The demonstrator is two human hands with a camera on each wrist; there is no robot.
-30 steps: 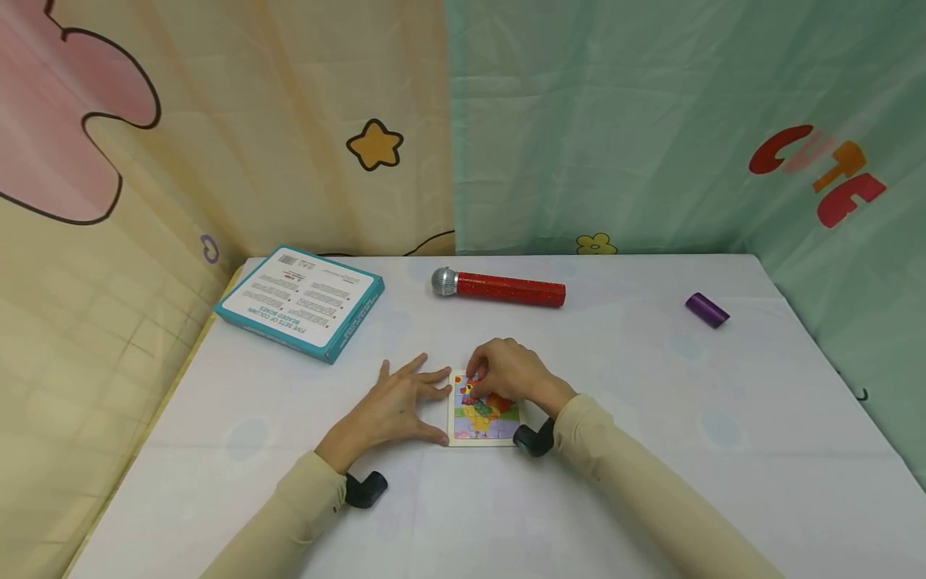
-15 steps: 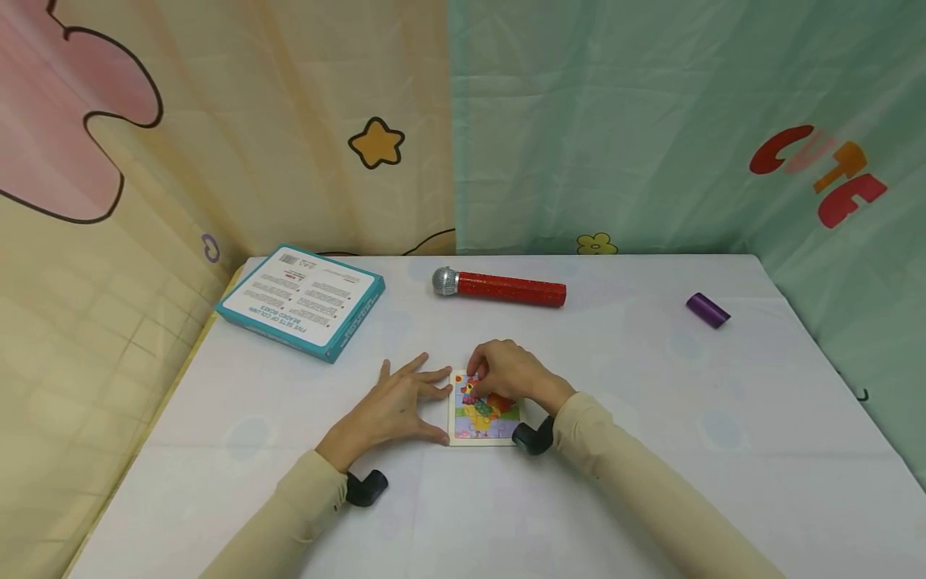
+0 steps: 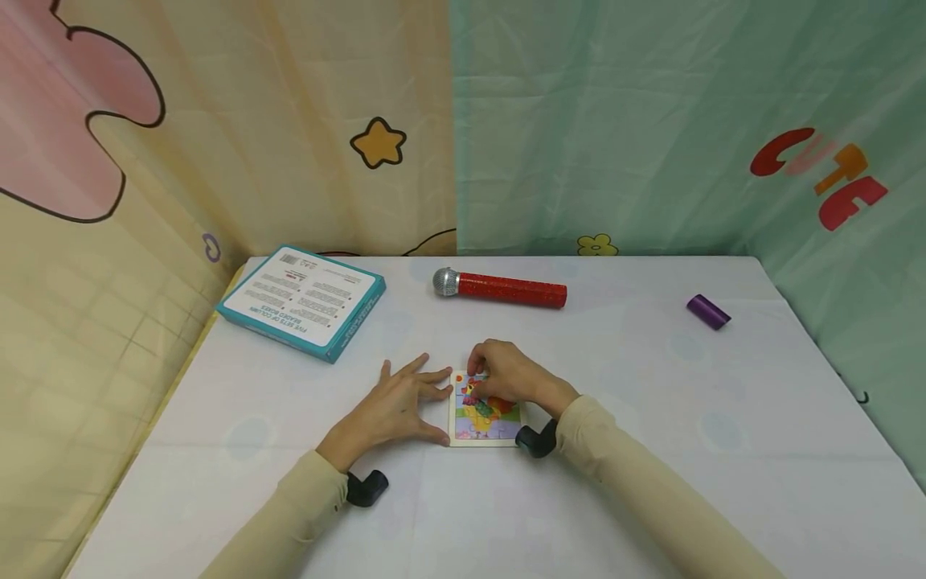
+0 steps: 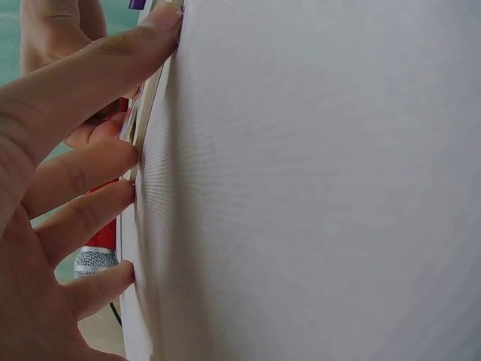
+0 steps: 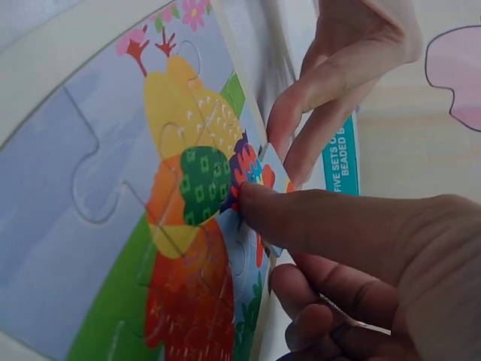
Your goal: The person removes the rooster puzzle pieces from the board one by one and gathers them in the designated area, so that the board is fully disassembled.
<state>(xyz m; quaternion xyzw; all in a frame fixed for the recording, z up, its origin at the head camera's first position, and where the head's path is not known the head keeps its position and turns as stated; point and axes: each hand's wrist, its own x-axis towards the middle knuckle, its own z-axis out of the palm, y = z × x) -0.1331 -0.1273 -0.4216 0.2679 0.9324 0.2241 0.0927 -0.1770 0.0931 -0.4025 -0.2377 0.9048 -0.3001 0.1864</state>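
Note:
A small square jigsaw puzzle with a colourful rooster picture lies in its pale frame on the white table. My left hand has its fingers spread, and its thumb and fingertips touch the left edge of the frame. Over the upper part of the puzzle, my right hand pinches a puzzle piece between thumb and fingers. The right wrist view shows this piece tilted up from the board, with the thumb on its near side. Part of the rooster's head area is hidden by the right hand in the head view.
A red toy microphone with a silver head lies behind the hands. At the back left is a teal-edged flat box, and a purple cylinder lies far right. Patterned curtains close off the back and sides.

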